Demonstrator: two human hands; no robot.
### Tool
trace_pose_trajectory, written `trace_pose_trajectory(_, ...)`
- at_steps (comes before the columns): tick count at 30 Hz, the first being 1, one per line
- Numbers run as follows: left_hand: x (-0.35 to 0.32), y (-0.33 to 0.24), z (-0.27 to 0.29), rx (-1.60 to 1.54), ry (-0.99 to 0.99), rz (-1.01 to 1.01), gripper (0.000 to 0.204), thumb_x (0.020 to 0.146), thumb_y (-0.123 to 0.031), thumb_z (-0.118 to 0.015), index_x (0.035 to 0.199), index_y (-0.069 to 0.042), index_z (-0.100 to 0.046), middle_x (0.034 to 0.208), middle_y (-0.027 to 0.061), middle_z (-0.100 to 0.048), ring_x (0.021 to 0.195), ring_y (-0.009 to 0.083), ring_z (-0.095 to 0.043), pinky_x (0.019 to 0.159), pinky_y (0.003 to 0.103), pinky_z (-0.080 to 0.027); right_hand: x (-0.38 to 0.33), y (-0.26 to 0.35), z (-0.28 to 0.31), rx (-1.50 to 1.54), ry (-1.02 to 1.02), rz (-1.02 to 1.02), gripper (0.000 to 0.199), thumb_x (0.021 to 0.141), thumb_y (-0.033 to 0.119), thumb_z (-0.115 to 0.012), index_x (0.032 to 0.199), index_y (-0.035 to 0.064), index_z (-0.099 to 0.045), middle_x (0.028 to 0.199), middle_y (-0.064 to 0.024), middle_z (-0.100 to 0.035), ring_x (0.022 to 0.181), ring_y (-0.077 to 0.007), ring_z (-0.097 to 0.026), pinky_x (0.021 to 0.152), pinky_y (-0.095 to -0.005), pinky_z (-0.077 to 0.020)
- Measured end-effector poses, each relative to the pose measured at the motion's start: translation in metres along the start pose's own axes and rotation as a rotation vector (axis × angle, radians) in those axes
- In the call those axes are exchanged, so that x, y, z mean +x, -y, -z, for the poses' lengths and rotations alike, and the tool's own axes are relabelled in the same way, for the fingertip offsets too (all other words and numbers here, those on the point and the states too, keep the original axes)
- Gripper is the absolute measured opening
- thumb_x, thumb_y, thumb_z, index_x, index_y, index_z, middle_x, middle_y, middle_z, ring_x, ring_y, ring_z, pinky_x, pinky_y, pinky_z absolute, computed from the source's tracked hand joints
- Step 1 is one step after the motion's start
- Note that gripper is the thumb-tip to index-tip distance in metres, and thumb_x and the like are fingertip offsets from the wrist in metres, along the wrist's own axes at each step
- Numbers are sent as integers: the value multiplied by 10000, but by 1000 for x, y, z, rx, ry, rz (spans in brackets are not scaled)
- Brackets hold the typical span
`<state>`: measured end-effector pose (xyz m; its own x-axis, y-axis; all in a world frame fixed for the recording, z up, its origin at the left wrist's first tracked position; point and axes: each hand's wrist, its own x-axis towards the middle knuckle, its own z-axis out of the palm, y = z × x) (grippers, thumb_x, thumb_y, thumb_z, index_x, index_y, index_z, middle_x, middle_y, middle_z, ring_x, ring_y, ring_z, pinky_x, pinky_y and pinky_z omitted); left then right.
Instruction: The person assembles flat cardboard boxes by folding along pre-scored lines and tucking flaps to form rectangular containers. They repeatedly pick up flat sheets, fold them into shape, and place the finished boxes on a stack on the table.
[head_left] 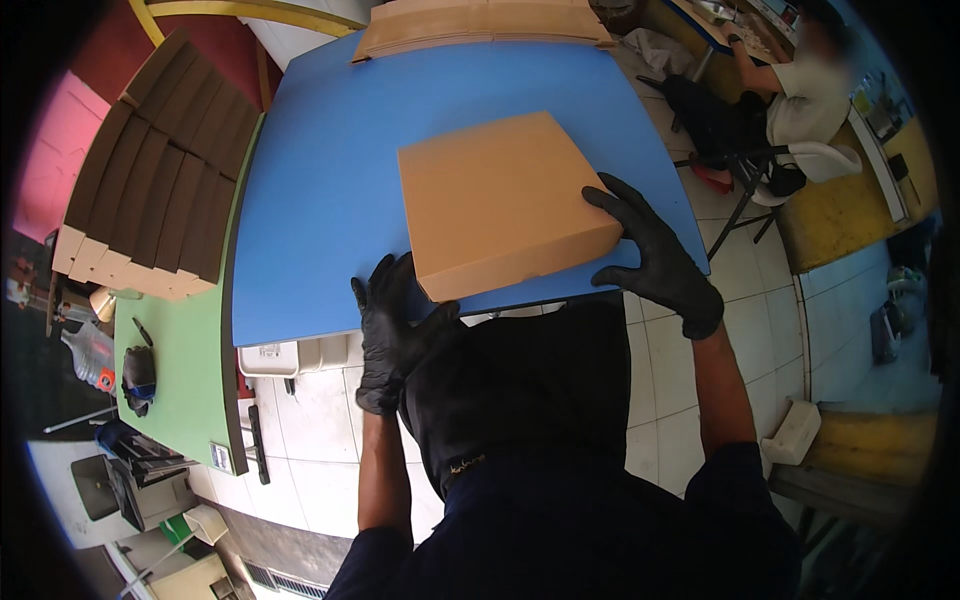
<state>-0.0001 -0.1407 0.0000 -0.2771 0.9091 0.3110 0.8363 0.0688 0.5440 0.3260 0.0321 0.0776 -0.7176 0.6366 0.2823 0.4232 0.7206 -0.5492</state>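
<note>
Both hands in black gloves, head view. Left hand (pixel 392 330) sits at the near left corner of a closed tan cardboard box (pixel 500 200), fingers spread, touching the box's front edge. Right hand (pixel 655 255) lies open against the box's right side near its front corner, fingers splayed, palm half on the desk. Neither hand is closed around anything; the box is pressed between them. Box lies flat on the blue desk (pixel 320 200), at its near edge. Stack of flat cardboard blanks (pixel 480 22) at the desk's far edge. Row of folded brown boxes (pixel 160 170) on the green desk (pixel 180 370) to the left. Another person (pixel 800 90) sits far right.
</note>
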Motion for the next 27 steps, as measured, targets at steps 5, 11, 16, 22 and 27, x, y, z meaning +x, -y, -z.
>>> trace_pose_trajectory(5, 10, 0, -27, 135, -179, 60, 474, 859, -369, -817, 1256, -127, -723, 1290, 43, -704, 1349, 311, -536, 1235, 603, -159, -3, -9, -23, 336, -166, -72, 860, 768, 100, -875, 1522, 207, -475, 1585, -134, -404, 1385, -313, -528, 1038, -415, -600)
trace_pose_trajectory(11, 9, 5, -32, 119, -235, 44, 362, 887, -317, -788, 1198, -132, -760, 1276, 13, -719, 1306, 288, -566, 1223, 602, -177, -12, -20, -41, 454, -299, -88, 828, 781, 35, -852, 1508, 183, -485, 1576, -128, -420, 1363, -303, -546, 1020, -407, -612)
trace_pose_trajectory(16, 11, 6, -37, 161, -285, 15, 314, 897, -293, -775, 1182, -162, -768, 1284, -3, -714, 1291, 276, -571, 1222, 598, -183, -11, -24, -35, 355, -279, -118, 802, 795, 30, -831, 1505, 161, -483, 1598, -125, -406, 1378, -300, -531, 1038, -411, -579)
trace_pose_trajectory(22, 12, 5, -43, 232, -345, -19, 310, 837, -239, -795, 1137, -170, -760, 1217, -11, -717, 1248, 246, -597, 1207, 554, -259, -8, -10, -55, 112, -277, -92, 740, 789, 119, -843, 1464, 221, -557, 1603, -137, -394, 1395, -350, -503, 1066, -425, -549)
trace_pose_trajectory(27, 9, -7, -48, 280, -416, -92, 324, 798, -219, -804, 1112, -156, -755, 1104, 3, -730, 1176, 226, -636, 1186, 535, -320, -5, 7, -70, -213, -294, -26, 696, 814, 169, -819, 1463, 263, -586, 1595, -133, -416, 1308, -320, -586, 1031, -418, -559)
